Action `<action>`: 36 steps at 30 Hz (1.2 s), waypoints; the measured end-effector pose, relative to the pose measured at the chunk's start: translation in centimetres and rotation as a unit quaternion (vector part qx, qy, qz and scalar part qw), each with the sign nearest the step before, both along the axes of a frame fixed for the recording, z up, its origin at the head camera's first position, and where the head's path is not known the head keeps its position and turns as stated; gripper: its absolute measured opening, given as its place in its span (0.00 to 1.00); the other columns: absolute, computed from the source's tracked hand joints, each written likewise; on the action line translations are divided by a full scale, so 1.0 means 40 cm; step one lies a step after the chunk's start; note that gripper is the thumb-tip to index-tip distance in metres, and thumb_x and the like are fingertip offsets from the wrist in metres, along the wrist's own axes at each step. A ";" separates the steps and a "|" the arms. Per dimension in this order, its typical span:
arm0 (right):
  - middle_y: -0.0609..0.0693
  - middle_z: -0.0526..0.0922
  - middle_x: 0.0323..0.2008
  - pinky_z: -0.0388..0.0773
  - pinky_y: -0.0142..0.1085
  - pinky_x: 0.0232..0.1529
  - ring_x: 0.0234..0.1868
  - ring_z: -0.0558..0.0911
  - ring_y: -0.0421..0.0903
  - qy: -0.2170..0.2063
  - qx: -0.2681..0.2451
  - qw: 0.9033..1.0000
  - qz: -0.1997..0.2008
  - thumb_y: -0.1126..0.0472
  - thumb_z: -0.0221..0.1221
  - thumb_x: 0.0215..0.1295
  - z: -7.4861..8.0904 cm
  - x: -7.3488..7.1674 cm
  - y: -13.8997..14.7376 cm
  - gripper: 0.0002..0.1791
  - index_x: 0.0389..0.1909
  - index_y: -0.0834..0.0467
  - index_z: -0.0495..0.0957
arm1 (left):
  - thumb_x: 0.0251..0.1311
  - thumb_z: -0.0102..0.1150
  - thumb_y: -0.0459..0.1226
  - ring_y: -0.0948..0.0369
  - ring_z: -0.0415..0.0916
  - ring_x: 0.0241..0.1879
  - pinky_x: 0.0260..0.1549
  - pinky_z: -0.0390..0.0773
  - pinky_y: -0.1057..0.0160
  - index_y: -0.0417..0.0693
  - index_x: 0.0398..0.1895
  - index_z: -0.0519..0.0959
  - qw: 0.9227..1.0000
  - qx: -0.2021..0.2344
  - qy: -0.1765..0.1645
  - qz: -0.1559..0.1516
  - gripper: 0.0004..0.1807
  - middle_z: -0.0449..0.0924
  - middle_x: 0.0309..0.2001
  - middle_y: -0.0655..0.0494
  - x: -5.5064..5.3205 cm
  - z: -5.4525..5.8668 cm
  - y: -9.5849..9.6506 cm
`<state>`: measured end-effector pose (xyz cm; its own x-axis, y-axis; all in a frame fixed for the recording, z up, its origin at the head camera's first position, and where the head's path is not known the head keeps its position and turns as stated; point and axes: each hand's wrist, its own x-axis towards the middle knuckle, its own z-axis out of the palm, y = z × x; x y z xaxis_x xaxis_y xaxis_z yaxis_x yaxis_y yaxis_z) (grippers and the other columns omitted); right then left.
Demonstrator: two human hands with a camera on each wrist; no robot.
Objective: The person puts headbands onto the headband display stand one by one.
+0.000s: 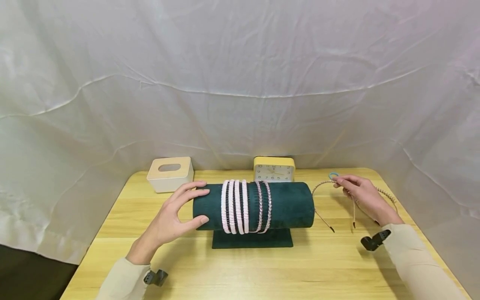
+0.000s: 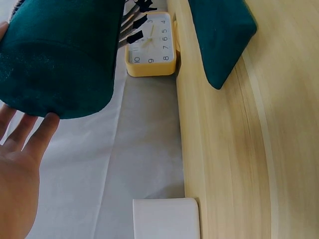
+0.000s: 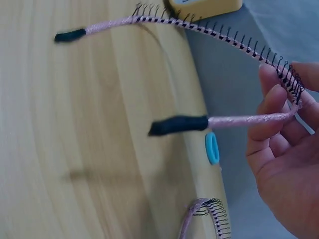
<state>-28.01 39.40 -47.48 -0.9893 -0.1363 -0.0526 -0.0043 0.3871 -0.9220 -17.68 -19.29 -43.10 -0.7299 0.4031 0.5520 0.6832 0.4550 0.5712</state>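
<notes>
A dark green velvet roll stand (image 1: 288, 204) lies crosswise on the table, raised on a flat green base (image 1: 253, 239). Around it sit several pale pink headbands (image 1: 234, 208) and, further right, two thinner pink beaded headbands (image 1: 268, 208). My left hand (image 1: 170, 216) grips the roll's left end, thumb at the front and fingers over the top. Off the right end, my right hand (image 1: 365, 196) pinches a thin pink headband (image 3: 246, 120) near its middle. Black loops line its inside and black caps cover both tips, which hang apart in the air.
Another similar headband (image 1: 388, 195) is on the table beyond my right hand. Close to it lies a small blue ring (image 1: 333, 175). Behind the roll stand a yellow clock (image 1: 274, 162) and, to the left, a white tissue box (image 1: 170, 175). Grey-white cloth (image 1: 240, 83) encloses the wooden table.
</notes>
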 end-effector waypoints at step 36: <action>0.44 0.90 0.44 0.86 0.37 0.38 0.38 0.88 0.48 0.117 0.122 0.983 0.079 0.56 0.64 0.80 0.144 0.057 -0.036 0.21 0.67 0.60 0.82 | 0.58 0.82 0.36 0.57 0.70 0.76 0.75 0.66 0.69 0.61 0.73 0.80 1.000 0.000 -0.006 0.003 0.38 0.72 0.77 0.57 0.004 0.005 0.001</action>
